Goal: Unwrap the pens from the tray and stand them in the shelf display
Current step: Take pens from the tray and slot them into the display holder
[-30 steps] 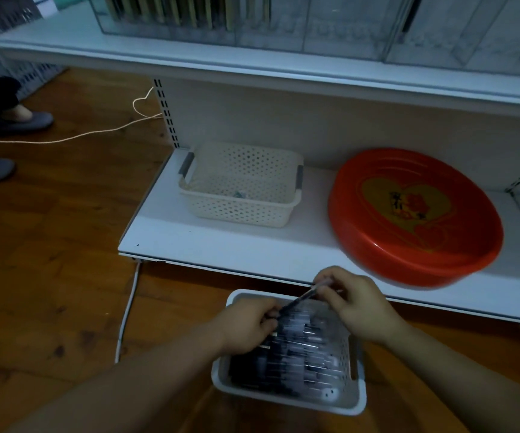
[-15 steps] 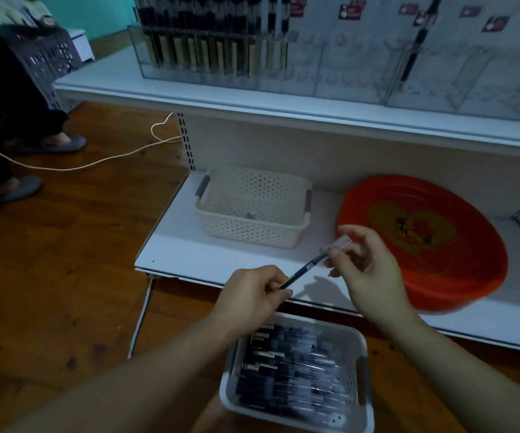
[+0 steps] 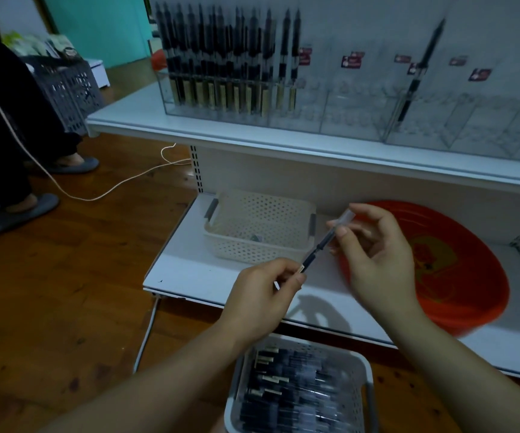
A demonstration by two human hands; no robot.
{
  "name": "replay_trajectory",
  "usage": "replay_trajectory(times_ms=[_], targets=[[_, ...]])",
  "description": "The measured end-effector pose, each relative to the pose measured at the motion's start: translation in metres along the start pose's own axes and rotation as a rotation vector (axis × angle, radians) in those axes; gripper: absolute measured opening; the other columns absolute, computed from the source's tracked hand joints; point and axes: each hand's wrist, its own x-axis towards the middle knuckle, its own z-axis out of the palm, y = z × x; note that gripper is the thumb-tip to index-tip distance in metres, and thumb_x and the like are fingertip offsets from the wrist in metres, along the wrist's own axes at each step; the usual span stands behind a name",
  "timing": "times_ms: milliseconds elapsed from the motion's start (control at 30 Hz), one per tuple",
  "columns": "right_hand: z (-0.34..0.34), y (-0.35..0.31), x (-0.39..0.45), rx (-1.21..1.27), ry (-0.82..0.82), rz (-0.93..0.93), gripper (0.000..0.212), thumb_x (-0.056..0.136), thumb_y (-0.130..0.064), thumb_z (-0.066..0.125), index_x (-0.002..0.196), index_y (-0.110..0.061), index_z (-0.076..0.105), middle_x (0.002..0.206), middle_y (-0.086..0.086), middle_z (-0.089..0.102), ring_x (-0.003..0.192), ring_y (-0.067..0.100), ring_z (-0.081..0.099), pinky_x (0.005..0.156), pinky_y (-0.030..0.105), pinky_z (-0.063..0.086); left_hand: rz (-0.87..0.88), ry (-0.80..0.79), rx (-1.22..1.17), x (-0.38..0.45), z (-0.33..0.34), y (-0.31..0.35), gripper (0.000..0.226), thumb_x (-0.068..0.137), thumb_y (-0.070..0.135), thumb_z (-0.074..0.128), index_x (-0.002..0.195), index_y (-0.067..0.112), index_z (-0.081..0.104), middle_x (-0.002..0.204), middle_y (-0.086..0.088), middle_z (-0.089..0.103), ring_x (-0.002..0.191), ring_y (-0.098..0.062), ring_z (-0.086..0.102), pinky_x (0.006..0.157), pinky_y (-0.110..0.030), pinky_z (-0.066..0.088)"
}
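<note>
A black pen [image 3: 317, 249] in a clear wrapper slants between my hands above the lower shelf. My left hand [image 3: 263, 293] pinches its lower end. My right hand [image 3: 374, 254] pinches the clear wrapper at the upper end. Below, on the floor, a white tray [image 3: 365, 367] holds several wrapped pens. On the upper shelf a clear display [image 3: 330, 120] has several pens [image 3: 227, 57] standing at its left and one pen [image 3: 418, 70] leaning further right.
A cream perforated basket [image 3: 260, 228] and a red round tray [image 3: 458, 276] sit on the lower shelf [image 3: 190, 276]. A person in grey slippers [image 3: 12, 210] stands at the left by a dark crate [image 3: 65, 85]. A cord [image 3: 121, 182] runs across the wooden floor.
Both hands lifted the wrapped pen out of the tray and up in front of the lower shelf. The view has tilted up, bringing the upper display into sight.
</note>
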Motion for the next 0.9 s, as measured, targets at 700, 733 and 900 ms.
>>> replay_trajectory(times_ms=[700,733,900], targets=[[0.015,-0.159,0.131,-0.209,0.040,-0.530,0.035,0.099,-0.013,0.062,0.127,-0.023,0.043,0.085,0.004,0.066,0.081,0.019,0.071,0.074,0.041,0.061,0.356,0.502,0.072,0.098,-0.086,0.109,0.018,0.097,0.025,0.064,0.113,0.017,0.070,0.099,0.010,0.066,0.091,-0.005,0.061,0.073,-0.012,0.048],[0.016,-0.163,0.141,-0.216,0.068,-0.539,0.035,0.099,-0.015,0.061,0.127,-0.023,0.043,0.086,0.004,0.066,0.082,0.019,0.071,0.075,0.041,0.061,0.363,0.524,0.118,0.104,-0.091,0.112,0.022,0.097,0.027,0.062,0.115,0.017,0.069,0.103,0.009,0.065,0.096,-0.005,0.060,0.077,-0.014,0.048],[0.027,-0.169,0.181,-0.342,0.110,-0.532,0.037,0.097,-0.018,0.060,0.131,-0.024,0.047,0.089,0.001,0.066,0.083,0.014,0.069,0.077,0.044,0.059,0.305,0.514,0.369,0.126,-0.100,0.116,0.039,0.096,0.031,0.059,0.131,0.015,0.062,0.130,-0.001,0.059,0.126,-0.018,0.047,0.101,-0.022,0.032]])
